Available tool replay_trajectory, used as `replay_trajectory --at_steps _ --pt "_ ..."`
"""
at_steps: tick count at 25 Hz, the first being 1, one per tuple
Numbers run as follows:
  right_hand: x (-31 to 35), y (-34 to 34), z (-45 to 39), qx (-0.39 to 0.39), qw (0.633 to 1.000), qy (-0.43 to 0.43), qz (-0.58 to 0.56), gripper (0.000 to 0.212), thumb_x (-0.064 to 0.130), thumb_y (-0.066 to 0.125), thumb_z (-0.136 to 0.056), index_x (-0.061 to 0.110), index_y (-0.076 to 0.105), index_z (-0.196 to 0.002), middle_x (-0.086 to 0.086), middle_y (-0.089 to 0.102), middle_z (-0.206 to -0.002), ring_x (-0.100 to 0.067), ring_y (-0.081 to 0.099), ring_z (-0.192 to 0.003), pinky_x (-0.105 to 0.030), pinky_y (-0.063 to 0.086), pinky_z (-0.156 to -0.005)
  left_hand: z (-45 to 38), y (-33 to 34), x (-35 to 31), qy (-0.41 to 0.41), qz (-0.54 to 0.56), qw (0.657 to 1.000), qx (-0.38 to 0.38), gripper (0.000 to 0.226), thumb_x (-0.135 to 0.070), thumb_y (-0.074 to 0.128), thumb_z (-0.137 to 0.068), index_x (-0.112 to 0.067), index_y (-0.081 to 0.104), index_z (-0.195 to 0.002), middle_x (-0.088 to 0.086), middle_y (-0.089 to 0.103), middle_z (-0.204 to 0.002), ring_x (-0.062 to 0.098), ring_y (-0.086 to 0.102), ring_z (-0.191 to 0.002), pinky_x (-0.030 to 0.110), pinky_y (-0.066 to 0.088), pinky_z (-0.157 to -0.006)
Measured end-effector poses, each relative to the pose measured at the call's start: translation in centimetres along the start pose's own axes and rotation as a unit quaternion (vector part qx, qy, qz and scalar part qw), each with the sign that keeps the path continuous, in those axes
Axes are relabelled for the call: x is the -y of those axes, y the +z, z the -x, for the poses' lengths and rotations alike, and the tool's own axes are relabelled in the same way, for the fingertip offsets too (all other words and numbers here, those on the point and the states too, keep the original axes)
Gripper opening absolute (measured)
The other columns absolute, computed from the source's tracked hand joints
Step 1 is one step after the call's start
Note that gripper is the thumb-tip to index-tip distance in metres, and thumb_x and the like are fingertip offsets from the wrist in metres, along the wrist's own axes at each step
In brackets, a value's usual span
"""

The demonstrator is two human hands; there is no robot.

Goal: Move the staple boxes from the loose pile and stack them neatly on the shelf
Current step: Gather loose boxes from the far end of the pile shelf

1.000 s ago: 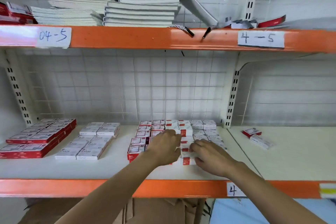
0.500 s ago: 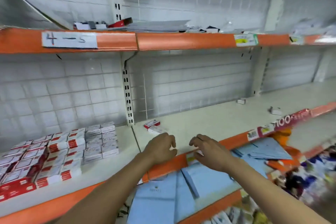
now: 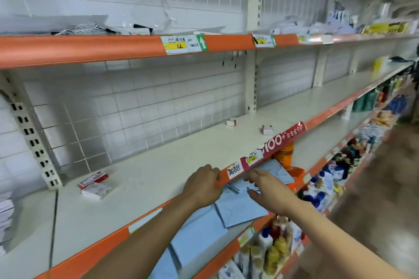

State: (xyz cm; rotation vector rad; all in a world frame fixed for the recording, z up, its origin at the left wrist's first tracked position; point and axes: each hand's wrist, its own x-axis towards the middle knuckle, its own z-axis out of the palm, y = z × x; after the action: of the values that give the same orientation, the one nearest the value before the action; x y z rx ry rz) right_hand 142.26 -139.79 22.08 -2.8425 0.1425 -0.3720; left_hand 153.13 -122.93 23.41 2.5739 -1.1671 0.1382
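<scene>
The shelf holds only stray boxes. A stack shows at the far left edge, so some stacking looks done. Left to move: a red box on a white box by the upright, and two more farther right. Left hand is loosely curled at the orange lip, right hand relaxed, fingers extended — both carry nothing.
</scene>
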Motion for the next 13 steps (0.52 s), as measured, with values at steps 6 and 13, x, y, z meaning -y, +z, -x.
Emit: replay_trajectory --at_steps 6,13 --pt "-8.2 -1.0 -6.2 -0.020 0.999 0.017 0.021 0.035 0.033 0.046 -0.096 0.017 0.048 -0.128 -0.002 0.049 -0.122 -0.019 0.048 -0.111 -0.031 0.044 -0.088 -11.5 3.7 -0.5 -0.003 0.057 0.998 -0.035 0.029 -0.031 0.052 -0.090 -0.015 0.055 -0.114 0.006 0.055 -0.113 0.022 0.052 -0.108 0.029 0.040 -0.084" --pt "-17.2 -2.9 -18.1 -0.013 0.998 0.041 0.033 0.035 0.022 0.046 -0.096 0.016 0.049 -0.130 -0.002 0.050 -0.130 -0.021 0.044 -0.120 -0.032 0.040 -0.098 -24.7 6.8 2.6 -0.104 0.160 0.980 -0.057 0.033 -0.029 0.057 -0.090 -0.009 0.054 -0.116 0.010 0.054 -0.117 0.021 0.054 -0.108 0.027 0.040 -0.089"
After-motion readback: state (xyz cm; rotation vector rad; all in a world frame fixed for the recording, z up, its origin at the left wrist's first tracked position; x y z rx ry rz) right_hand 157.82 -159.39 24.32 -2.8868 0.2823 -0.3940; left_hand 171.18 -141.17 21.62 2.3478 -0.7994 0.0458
